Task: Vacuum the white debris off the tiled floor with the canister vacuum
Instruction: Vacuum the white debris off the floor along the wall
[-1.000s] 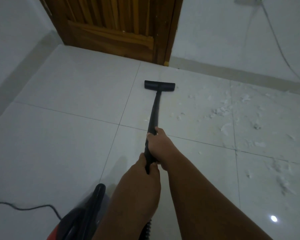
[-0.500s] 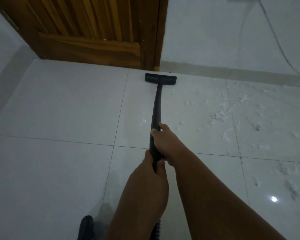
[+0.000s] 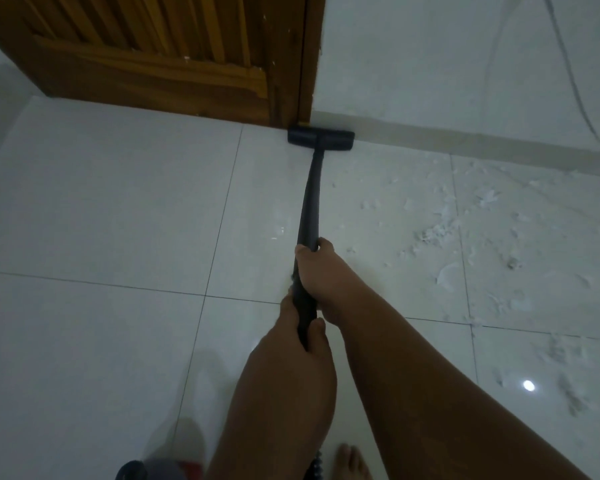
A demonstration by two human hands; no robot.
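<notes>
head view: right hand [image 3: 314, 275] and, just below it, left hand [image 3: 303, 332] were both curled round the rigid black wand [image 3: 310, 199]. its floor head [image 3: 321, 139] touched the skirting [image 3: 430, 138] beside the door [image 3: 153, 64] — white debris [image 3: 440, 230] lay well right on the tiled floor [image 3: 101, 202]. likely light and stiff — best gripped mid-shaft.

Left hand [image 3: 293, 329]: bare.
Left forearm [image 3: 274, 410]: bare along all its visible length.
Right hand [image 3: 321, 271]: bare.
Right forearm [image 3: 430, 393]: bare up to the frame edge.
Foot [image 3: 352, 460]: bare, toes at the bottom edge; probably the right one, view dim.
</notes>
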